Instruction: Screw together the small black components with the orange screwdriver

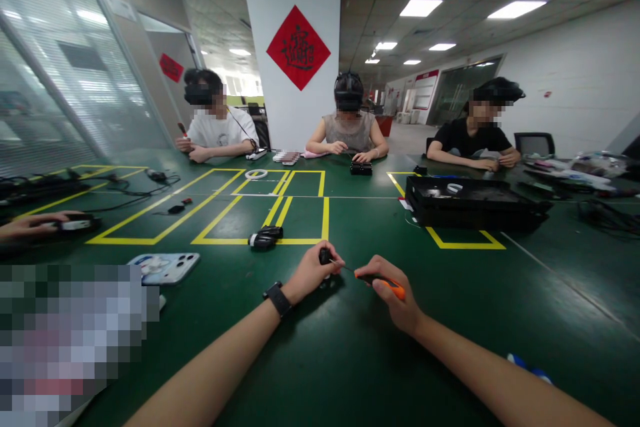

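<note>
My right hand [395, 297] is closed around the orange and black handle of a screwdriver [394, 288]. The thin shaft points left, and its tip reaches the fingers of my left hand [313, 271]. Those fingers are wrapped round a small black object [325, 255], partly hidden by the hand; its kind does not show clearly. A dark watch [277, 299] is on my left wrist. Beyond my left hand, a pair of black objects with a white band [265, 237] lies across the yellow tape.
A large black tray [475, 210] stands at the right. At the left lie a phone [173, 268] and a mouse [75, 223] under another person's hand. A white ring [256, 175] sits farther back. Several people wearing headsets sit along the far side of the green table [280, 360].
</note>
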Demonstrator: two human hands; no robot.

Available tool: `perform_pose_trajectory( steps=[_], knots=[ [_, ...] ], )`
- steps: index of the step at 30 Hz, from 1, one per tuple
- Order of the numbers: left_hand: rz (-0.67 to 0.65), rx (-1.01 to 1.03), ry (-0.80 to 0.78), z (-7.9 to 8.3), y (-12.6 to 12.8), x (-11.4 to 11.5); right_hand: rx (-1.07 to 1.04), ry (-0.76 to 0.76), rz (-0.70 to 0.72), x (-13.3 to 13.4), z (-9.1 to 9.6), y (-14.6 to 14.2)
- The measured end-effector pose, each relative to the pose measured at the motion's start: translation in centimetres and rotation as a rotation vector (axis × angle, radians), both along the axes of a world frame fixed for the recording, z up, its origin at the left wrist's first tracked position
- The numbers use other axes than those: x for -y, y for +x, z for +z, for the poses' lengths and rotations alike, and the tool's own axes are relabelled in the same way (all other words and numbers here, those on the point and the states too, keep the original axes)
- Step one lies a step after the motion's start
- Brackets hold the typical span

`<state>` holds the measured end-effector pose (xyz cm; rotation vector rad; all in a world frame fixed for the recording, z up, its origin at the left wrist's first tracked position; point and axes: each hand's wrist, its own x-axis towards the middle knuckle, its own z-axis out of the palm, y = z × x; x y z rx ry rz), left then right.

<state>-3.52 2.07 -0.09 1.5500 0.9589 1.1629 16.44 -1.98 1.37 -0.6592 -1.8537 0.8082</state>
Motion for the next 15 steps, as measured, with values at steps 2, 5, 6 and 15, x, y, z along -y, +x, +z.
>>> perform_pose_trajectory(
  steps=[2,5,6,15],
  knots=[
    [0.024,-0.005,0.015,-0.1,-0.1,0.0,-0.027,-0.081,-0.035,-0.1,-0.2,0.0],
    [0.072,-0.019,0.04,-0.2,-0.2,-0.2,-0.007,-0.139,-0.123,-0.6,-0.2,0.2],
    [0.089,-0.029,0.043,-0.3,-0.3,-0.3,0.024,-0.136,-0.151,-0.8,-0.2,0.4],
    [0.19,-0.208,0.189,-0.4,-0.3,-0.1,0.296,-0.081,-0.161,-2.9,-0.1,1.6]
  ],
)
